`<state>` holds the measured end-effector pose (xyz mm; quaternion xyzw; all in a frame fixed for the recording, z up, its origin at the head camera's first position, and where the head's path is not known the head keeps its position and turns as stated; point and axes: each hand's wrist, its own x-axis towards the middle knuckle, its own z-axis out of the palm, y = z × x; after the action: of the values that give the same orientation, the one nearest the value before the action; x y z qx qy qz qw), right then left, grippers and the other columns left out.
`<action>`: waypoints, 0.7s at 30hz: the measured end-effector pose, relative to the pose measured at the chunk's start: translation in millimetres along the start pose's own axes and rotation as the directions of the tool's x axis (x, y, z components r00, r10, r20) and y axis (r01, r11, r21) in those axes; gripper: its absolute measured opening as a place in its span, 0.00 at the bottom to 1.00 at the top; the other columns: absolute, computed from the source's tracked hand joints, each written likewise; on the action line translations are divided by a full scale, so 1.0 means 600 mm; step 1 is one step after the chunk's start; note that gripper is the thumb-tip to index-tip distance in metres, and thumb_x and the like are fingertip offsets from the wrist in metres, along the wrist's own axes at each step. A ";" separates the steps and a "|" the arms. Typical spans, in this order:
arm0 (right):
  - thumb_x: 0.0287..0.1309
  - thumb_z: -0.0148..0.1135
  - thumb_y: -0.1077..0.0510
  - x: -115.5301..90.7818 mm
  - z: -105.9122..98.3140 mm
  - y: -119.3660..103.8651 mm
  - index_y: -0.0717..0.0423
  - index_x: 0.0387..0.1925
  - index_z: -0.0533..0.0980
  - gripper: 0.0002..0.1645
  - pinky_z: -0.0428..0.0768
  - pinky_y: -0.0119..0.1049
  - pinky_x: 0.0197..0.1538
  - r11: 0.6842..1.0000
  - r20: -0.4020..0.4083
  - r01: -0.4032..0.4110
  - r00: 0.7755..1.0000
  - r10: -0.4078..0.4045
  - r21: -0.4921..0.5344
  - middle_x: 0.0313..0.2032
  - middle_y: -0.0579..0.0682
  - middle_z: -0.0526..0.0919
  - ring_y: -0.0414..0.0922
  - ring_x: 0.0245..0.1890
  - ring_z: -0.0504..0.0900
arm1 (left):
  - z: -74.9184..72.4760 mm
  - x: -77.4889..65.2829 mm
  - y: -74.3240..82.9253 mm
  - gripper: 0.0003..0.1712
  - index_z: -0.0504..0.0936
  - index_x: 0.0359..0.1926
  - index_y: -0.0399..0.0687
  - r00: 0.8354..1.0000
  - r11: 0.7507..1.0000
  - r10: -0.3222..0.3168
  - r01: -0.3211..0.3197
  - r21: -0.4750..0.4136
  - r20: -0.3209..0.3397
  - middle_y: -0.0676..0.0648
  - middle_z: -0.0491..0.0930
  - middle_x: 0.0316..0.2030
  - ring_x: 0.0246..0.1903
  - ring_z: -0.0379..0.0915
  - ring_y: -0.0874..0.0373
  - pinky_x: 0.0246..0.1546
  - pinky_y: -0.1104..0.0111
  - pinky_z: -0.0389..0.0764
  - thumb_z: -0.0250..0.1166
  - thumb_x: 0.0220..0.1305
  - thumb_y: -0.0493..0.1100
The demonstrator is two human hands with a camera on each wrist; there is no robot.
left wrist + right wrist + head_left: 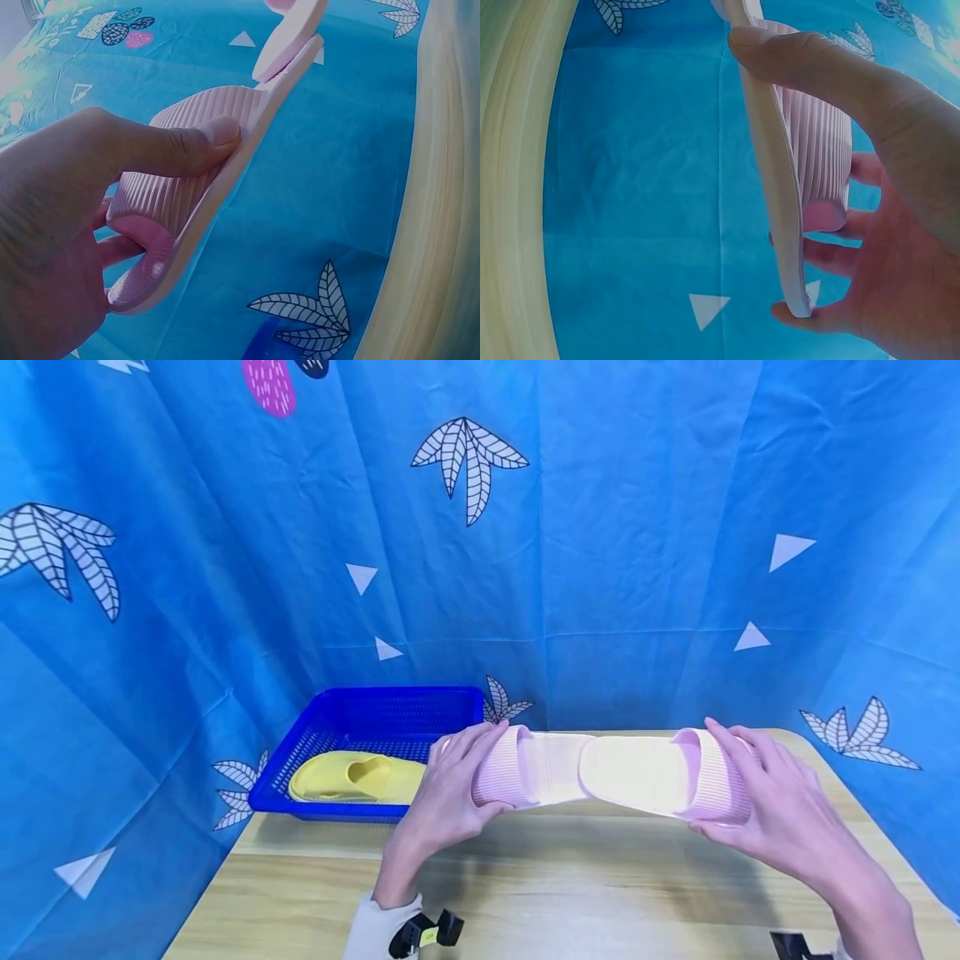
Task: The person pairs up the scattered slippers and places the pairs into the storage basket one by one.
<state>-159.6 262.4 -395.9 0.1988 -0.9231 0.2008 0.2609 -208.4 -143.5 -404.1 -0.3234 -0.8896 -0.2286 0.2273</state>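
Two pale pink slippers with ribbed straps are held up above the table, toes pointing outward. In the head view my left hand point(447, 793) grips the left slipper point(501, 774) around its strap end. My right hand point(783, 814) holds the right slipper point(637, 772) the same way. Their heels meet in the middle, the right one overlapping in front of the left. The left wrist view shows the thumb pressed on the strap of the slipper point(202, 112). In the right wrist view, the thumb lies along the sole edge of the slipper point(769, 150), fingers behind it.
A blue perforated plastic basket point(273, 793) stands at the back left of the wooden table point(570, 893). Inside it lies a yellow slipper point(322, 777), partly hidden by my left hand. A blue patterned curtain point(637, 568) hangs behind and beside the table.
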 end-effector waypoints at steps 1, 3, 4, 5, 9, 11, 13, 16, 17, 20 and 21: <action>0.17 0.92 0.48 0.000 0.001 -0.001 0.48 0.80 0.58 0.82 0.65 0.71 0.48 1.000 -0.001 0.000 1.000 0.000 0.000 0.60 0.62 0.71 0.63 0.57 0.68 | 0.000 0.000 0.000 0.62 0.62 0.78 0.54 1.000 1.000 0.002 -0.002 -0.001 -0.001 0.48 0.69 0.69 0.68 0.64 0.52 0.68 0.47 0.60 0.86 0.43 0.52; 0.17 0.92 0.47 0.002 0.002 -0.001 0.50 0.79 0.58 0.82 0.65 0.71 0.48 1.000 -0.002 -0.002 1.000 0.002 -0.005 0.60 0.62 0.72 0.63 0.56 0.69 | 0.001 0.001 0.000 0.62 0.62 0.78 0.55 1.000 1.000 0.001 -0.001 -0.003 0.001 0.49 0.69 0.70 0.68 0.64 0.52 0.69 0.48 0.60 0.85 0.44 0.52; 0.17 0.92 0.47 0.003 0.002 -0.002 0.51 0.79 0.58 0.82 0.65 0.71 0.49 1.000 -0.002 -0.003 1.000 0.003 -0.004 0.60 0.62 0.72 0.64 0.57 0.69 | 0.001 0.001 0.001 0.62 0.62 0.78 0.55 1.000 1.000 0.001 -0.001 -0.005 0.002 0.49 0.69 0.70 0.68 0.63 0.52 0.69 0.48 0.60 0.85 0.44 0.52; 0.17 0.92 0.47 0.003 0.002 -0.002 0.51 0.79 0.59 0.82 0.65 0.72 0.49 1.000 0.001 -0.006 1.000 0.006 -0.002 0.61 0.62 0.72 0.64 0.57 0.69 | 0.001 0.002 0.001 0.62 0.62 0.78 0.55 1.000 1.000 -0.001 0.001 -0.006 0.005 0.49 0.69 0.70 0.68 0.63 0.52 0.69 0.48 0.59 0.85 0.45 0.53; 0.17 0.92 0.46 0.004 0.003 -0.004 0.51 0.78 0.61 0.80 0.64 0.74 0.52 1.000 0.005 0.003 1.000 -0.003 0.011 0.62 0.61 0.71 0.64 0.58 0.68 | 0.003 0.003 0.004 0.61 0.62 0.78 0.56 1.000 1.000 -0.009 0.009 -0.009 0.016 0.50 0.68 0.70 0.69 0.62 0.53 0.70 0.49 0.58 0.85 0.45 0.53; 0.18 0.92 0.46 0.004 0.005 -0.006 0.50 0.77 0.62 0.79 0.63 0.74 0.53 1.000 0.002 0.012 1.000 -0.012 0.018 0.63 0.61 0.71 0.64 0.59 0.68 | 0.004 0.004 0.007 0.61 0.62 0.78 0.56 1.000 1.000 -0.011 0.011 -0.009 0.018 0.49 0.68 0.70 0.69 0.63 0.53 0.70 0.49 0.59 0.85 0.45 0.52; 0.18 0.92 0.46 0.004 0.006 -0.008 0.49 0.77 0.62 0.78 0.62 0.74 0.54 1.000 0.001 0.020 1.000 -0.020 0.020 0.63 0.61 0.70 0.64 0.59 0.68 | 0.006 0.005 0.009 0.61 0.63 0.78 0.56 1.000 1.000 -0.012 0.012 -0.007 0.021 0.50 0.68 0.70 0.69 0.63 0.53 0.70 0.49 0.59 0.85 0.44 0.52; 0.19 0.92 0.46 0.004 0.007 -0.012 0.48 0.78 0.61 0.79 0.61 0.75 0.55 1.000 0.005 0.023 1.000 -0.023 0.020 0.64 0.61 0.69 0.65 0.59 0.68 | 0.007 0.005 0.010 0.62 0.63 0.78 0.56 1.000 1.000 -0.007 0.007 -0.004 0.015 0.49 0.69 0.70 0.69 0.63 0.53 0.70 0.48 0.59 0.86 0.43 0.52; 0.19 0.92 0.46 0.005 0.008 -0.013 0.48 0.78 0.60 0.79 0.61 0.75 0.55 1.000 0.008 0.024 1.000 -0.025 0.017 0.63 0.61 0.69 0.65 0.58 0.68 | 0.007 0.004 0.010 0.62 0.63 0.78 0.55 1.000 1.000 -0.005 0.005 -0.002 0.014 0.49 0.69 0.70 0.69 0.63 0.53 0.70 0.48 0.59 0.86 0.43 0.52; 0.19 0.92 0.46 0.005 0.009 -0.016 0.47 0.78 0.60 0.79 0.62 0.74 0.55 0.999 0.004 0.031 1.000 -0.031 0.015 0.63 0.61 0.69 0.65 0.58 0.69 | 0.007 0.003 0.009 0.62 0.64 0.77 0.54 1.000 1.000 0.002 -0.002 0.002 0.004 0.49 0.70 0.69 0.69 0.64 0.52 0.69 0.48 0.60 0.87 0.42 0.52; 0.18 0.92 0.47 0.005 0.009 -0.016 0.47 0.78 0.61 0.79 0.62 0.74 0.56 0.999 0.001 0.031 1.000 -0.031 0.015 0.63 0.60 0.70 0.65 0.58 0.69 | 0.007 0.003 0.008 0.63 0.64 0.77 0.54 1.000 1.000 0.005 -0.005 0.003 0.002 0.49 0.70 0.69 0.68 0.64 0.52 0.69 0.48 0.60 0.87 0.41 0.52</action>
<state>-159.7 250.9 -395.6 0.2152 -0.9186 0.2032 0.2618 -207.2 -136.8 -405.5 -0.3254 -0.8894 -0.2263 0.2277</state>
